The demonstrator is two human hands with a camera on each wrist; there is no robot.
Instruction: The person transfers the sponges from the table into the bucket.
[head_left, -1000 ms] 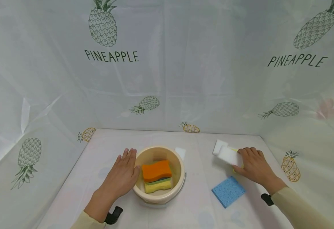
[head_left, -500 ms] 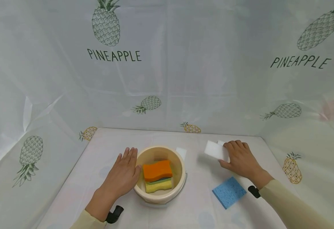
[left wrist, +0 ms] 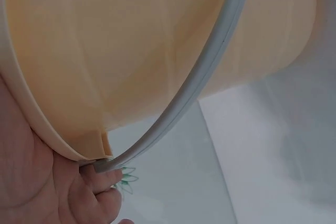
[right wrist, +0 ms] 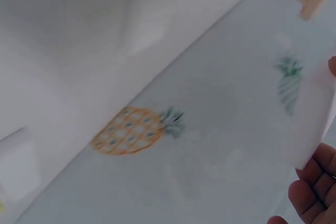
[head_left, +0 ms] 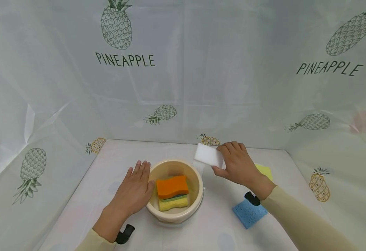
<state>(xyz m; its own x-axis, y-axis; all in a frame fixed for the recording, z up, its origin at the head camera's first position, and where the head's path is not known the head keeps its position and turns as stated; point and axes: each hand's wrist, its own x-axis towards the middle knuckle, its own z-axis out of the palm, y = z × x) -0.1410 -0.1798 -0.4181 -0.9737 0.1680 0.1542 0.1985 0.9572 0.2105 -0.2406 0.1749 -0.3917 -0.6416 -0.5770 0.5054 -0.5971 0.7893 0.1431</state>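
Observation:
A cream bucket (head_left: 198,195) stands on the table, holding an orange sponge (head_left: 171,187) on top of a yellow sponge (head_left: 173,203). My left hand (head_left: 134,193) lies against its left rim with straight fingers. In the left wrist view, that hand (left wrist: 52,182) touches the bucket's rim beside the hinge of the grey handle (left wrist: 194,82). To the right of the bucket, my right hand (head_left: 234,162) pinches a white sponge block (head_left: 208,155) by one end, raised over the table. The right wrist view shows this block (right wrist: 310,114) between thumb and fingers.
A blue sponge (head_left: 248,212) lies at the front right, partly under the right forearm in view. A yellow sponge (head_left: 264,170) shows behind that arm. Another white block (right wrist: 21,166) lies on the table. A flat white piece (head_left: 199,168) sits behind the bucket.
My right hand has carried the white sponge block left from beside the yellow sponge toward the bucket. The left hand and the bucket have stayed in place.

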